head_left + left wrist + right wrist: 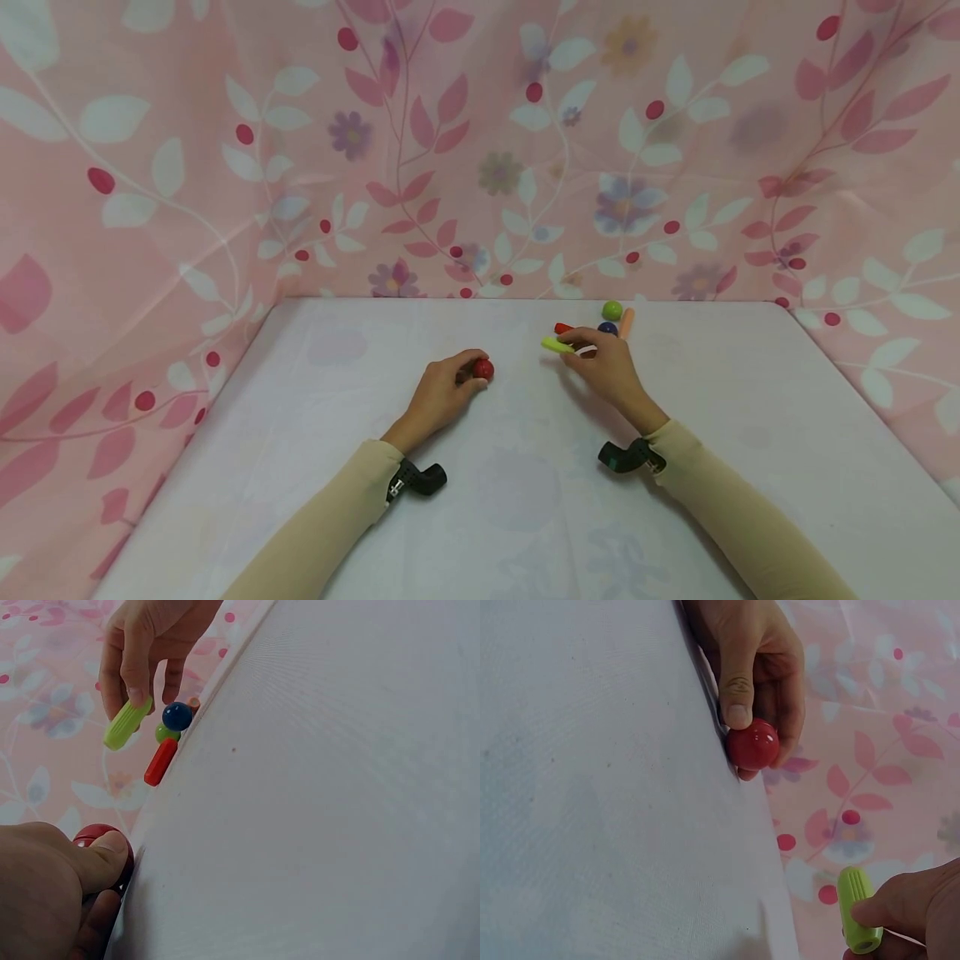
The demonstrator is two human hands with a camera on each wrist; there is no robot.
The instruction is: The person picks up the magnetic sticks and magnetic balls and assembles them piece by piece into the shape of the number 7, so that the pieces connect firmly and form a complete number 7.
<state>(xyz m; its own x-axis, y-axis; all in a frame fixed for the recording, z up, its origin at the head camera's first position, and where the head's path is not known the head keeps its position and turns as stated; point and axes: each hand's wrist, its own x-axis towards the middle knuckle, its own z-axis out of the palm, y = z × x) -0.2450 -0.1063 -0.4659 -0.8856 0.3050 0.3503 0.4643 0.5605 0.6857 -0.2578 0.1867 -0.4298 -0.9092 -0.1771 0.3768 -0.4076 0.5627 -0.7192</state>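
My left hand (442,392) pinches a shiny red ball (483,369) between thumb and fingers, low at the white tabletop; the right wrist view also shows this red ball (753,745) in the grip. To its right, my right hand (606,367) holds a short yellow-green ribbed stick (555,344) between thumb and fingers, above the table. A hole shows in the near end of the yellow-green stick (857,907) in the right wrist view. Beyond the right hand lie a red stick (562,328), a dark blue ball (608,328), a green ball (612,310) and an orange stick (627,322).
A white cloth with faint prints covers the table (517,492). Behind it and along the sides hangs a pink curtain (465,167) with leaves and flowers. Each wrist wears a black camera mount, one at the left (423,479) and one at the right (626,457).
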